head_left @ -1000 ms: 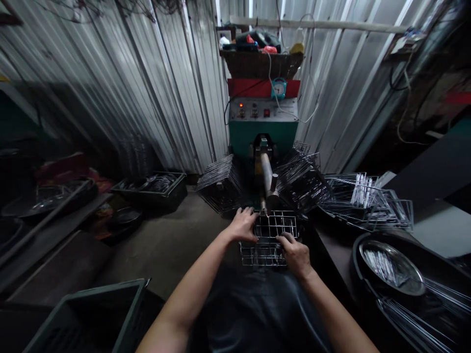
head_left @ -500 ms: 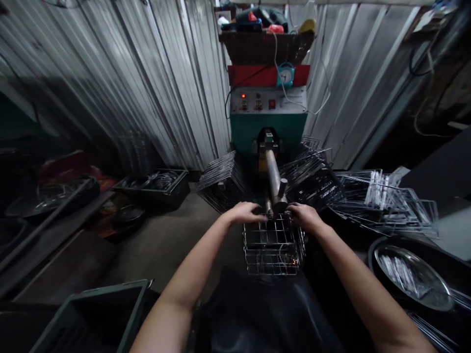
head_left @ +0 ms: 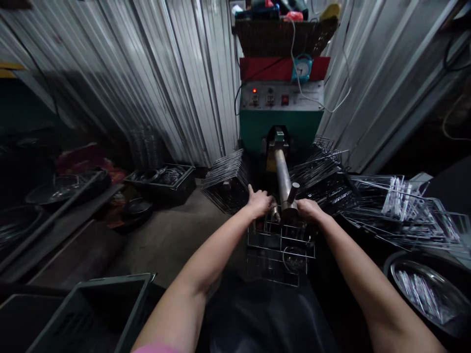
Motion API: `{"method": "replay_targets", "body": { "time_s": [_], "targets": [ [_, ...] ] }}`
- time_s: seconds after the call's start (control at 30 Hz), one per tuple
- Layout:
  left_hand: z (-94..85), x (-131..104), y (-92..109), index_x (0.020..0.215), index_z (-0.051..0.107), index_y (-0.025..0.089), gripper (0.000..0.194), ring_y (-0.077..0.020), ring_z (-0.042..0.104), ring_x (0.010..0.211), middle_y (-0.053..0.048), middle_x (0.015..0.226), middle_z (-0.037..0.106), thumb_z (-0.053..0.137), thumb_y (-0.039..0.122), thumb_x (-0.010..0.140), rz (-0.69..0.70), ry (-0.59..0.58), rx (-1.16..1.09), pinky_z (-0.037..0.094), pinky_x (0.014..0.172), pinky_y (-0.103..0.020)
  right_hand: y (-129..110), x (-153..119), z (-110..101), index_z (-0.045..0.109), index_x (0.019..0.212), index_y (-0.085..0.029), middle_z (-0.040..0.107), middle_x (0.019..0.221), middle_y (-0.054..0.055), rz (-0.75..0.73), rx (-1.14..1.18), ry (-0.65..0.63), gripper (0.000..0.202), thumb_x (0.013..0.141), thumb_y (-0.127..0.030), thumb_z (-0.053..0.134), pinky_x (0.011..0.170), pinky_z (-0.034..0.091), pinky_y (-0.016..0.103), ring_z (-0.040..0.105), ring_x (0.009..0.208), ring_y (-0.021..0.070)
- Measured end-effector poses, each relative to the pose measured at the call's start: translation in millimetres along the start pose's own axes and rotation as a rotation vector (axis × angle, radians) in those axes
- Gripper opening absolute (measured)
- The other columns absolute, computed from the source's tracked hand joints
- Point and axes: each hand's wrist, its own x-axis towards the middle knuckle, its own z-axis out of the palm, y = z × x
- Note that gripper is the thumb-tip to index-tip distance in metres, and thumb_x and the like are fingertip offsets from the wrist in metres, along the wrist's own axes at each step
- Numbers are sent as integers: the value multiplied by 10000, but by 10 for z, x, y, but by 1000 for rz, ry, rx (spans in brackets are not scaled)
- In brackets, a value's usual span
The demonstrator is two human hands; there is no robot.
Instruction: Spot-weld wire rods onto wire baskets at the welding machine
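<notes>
Head view: the silver wire-grid frame (head_left: 281,243) sits at the near end of the grey cylindrical metal arm (head_left: 282,171), with the left hand (head_left: 260,203) and right hand (head_left: 308,210) by its far side. Fingers are partly hidden, so I cannot tell whether either grip is closed on wire. Supporting both sides evenly, fingertips clear of the metal, should steady it best.
</notes>
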Motion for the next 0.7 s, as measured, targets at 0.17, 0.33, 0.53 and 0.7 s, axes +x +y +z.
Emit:
{"method": "replay_targets", "body": {
  "time_s": [0.17, 0.33, 0.53, 0.7],
  "targets": [
    [-97, -265, -23, 839, 633, 193, 190, -228, 581, 870, -49, 874, 651, 483, 309, 833, 250, -203, 82, 328, 906, -546, 70, -10, 19, 632, 995, -223, 654, 1014, 94, -10, 2, 1, 318, 853, -342, 374, 662, 398, 279, 600, 918, 241],
    [20, -573, 130, 812, 625, 179, 135, -201, 552, 860, -52, 866, 641, 492, 156, 810, 446, -158, 140, 398, 673, -301, 98, -205, 64, 641, 917, -218, 666, 889, 59, -118, 84, -8, 261, 822, -350, 437, 618, 375, 245, 599, 809, 197],
    [-106, -1338, 90, 712, 586, 152, 124, -165, 527, 700, -42, 736, 608, 516, 146, 814, 618, 19, 240, 373, 642, -304, -23, -616, 160, 616, 779, -196, 629, 670, 8, -264, 337, 90, 197, 770, -329, 471, 558, 365, 217, 543, 610, 134],
    [-624, -2314, -177, 718, 555, 151, 135, -151, 507, 641, -39, 707, 590, 486, 104, 825, 400, 38, 328, 374, 625, -289, -553, -892, 309, 631, 802, -203, 656, 741, 15, -244, 670, 200, 232, 719, -393, 527, 632, 416, 246, 587, 694, 168]
  ]
}}
